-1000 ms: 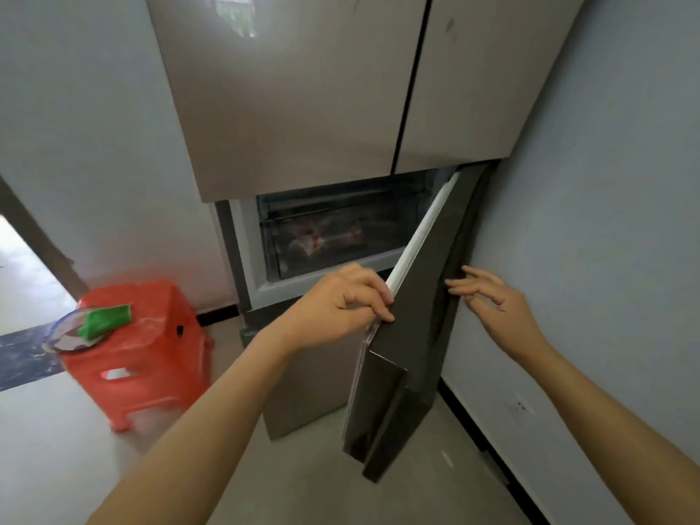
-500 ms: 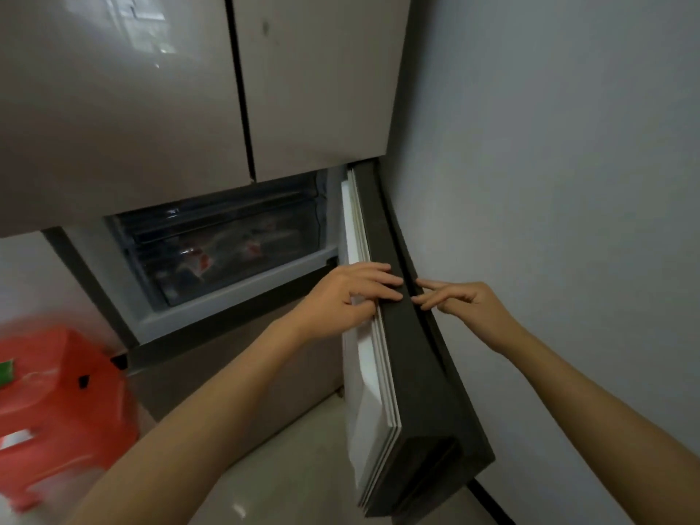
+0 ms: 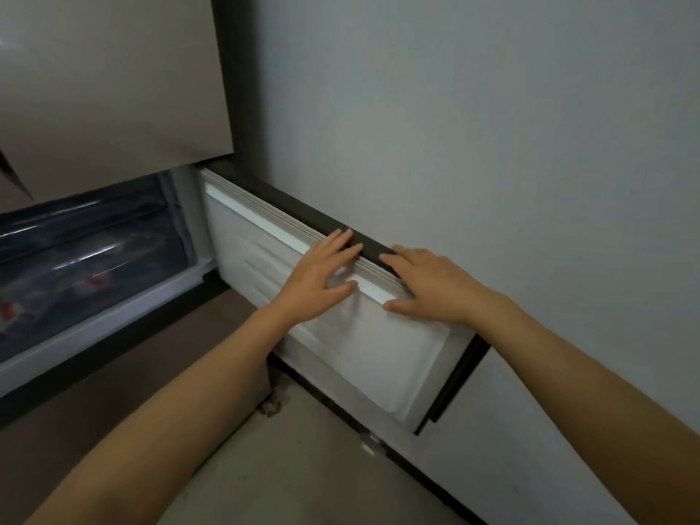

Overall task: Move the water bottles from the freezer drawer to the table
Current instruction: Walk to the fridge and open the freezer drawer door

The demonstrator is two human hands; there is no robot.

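- Water bottles cannot be made out clearly; only blurred pale shapes with red patches show behind the dark, see-through front of the freezer drawer, at the left edge of the view.
- That drawer looks pushed in, sitting in its compartment under the upper doors of the fridge.
- The freezer door is swung wide open, its dark outer face close to the wall and its white inner lining facing the person.
- The left hand lies flat on the door near its top edge, fingers straight and spread, gripping nothing.
- The right hand rests just beside it, fingers laid over the dark top edge and thumb on the white lining; it too appears flat and is not clasping anything.
- Neither hand touches the drawer or a bottle.
- Progress, as I judge it: only the door has been opened. Pulling the drawer out, lifting each bottle and carrying it to the table are all left to do.
- No table is in view; only bare floor shows below the arms.
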